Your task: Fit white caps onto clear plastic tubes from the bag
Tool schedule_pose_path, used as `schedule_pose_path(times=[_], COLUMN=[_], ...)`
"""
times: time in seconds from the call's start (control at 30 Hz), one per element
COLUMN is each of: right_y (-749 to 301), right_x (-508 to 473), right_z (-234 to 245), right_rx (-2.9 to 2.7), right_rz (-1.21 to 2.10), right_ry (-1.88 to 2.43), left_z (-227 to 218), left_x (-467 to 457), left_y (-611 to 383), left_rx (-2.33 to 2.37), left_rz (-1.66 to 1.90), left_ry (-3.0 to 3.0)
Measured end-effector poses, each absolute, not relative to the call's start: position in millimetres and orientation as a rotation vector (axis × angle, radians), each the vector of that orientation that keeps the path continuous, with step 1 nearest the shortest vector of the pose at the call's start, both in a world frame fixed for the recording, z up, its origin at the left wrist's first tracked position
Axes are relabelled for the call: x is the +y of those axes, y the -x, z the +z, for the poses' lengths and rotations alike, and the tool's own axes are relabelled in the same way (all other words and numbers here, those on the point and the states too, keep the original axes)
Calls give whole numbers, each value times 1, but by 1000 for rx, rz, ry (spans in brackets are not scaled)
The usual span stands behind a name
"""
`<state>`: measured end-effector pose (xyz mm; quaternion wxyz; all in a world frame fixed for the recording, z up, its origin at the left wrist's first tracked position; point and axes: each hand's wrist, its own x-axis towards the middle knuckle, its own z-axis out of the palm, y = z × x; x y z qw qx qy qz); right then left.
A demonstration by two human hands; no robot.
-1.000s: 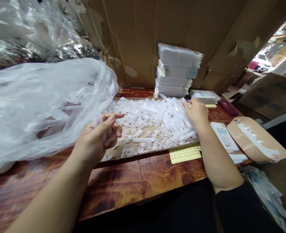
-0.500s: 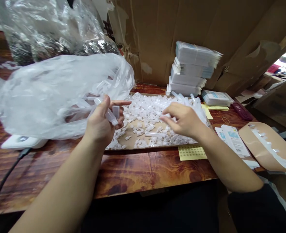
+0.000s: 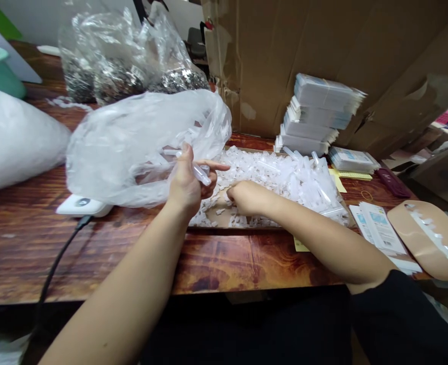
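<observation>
My left hand (image 3: 187, 185) is closed around a clear plastic tube (image 3: 201, 175), its index finger pointing out to the right. Just behind that hand lies a white plastic bag (image 3: 109, 137), its open end holding more tubes. My right hand (image 3: 248, 196) reaches down into a shallow cardboard tray (image 3: 220, 215), fingers curled together at the small white plastic pieces (image 3: 241, 163). What its fingertips pinch, if anything, is hidden. Several longer clear tubes (image 3: 315, 158) lie on the pieces at the tray's right side.
Bundled stacks of packaging cards (image 3: 322, 109) stand behind the tray against a big cardboard sheet (image 3: 254, 56). Loose cards (image 3: 379, 228) lie to the right. On the left are a white corded device (image 3: 82, 205), another full white bag (image 3: 14, 139) and bags of metal parts (image 3: 121, 76).
My right hand has moved left and down into the pieces in the tray. My left hand keeps its grip on the tube. The view has shifted left.
</observation>
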<state>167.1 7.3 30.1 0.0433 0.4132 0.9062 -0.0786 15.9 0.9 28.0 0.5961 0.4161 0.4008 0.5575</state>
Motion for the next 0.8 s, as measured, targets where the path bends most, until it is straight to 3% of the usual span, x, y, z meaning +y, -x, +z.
schedule_pose_path(times=[0.23,0.43,0.5,0.8], right_y=[-186,-203,-199,-175], right_x=[8,-3,-11,-18], right_z=[25,30,31,10], right_rx=[2996,3586,3734,4114], right_rz=[-259,-960,-1043,-305], right_ry=[-1276,-1146,-1084,-904], left_z=[22,24,26,36], left_x=[-1,-3,-5,-14], left_y=[-19,-24,-28,-33], left_rx=[958,951,919,786], left_rz=[1514,1326,1249,1179], left_ry=[-789,-697,-625,-426])
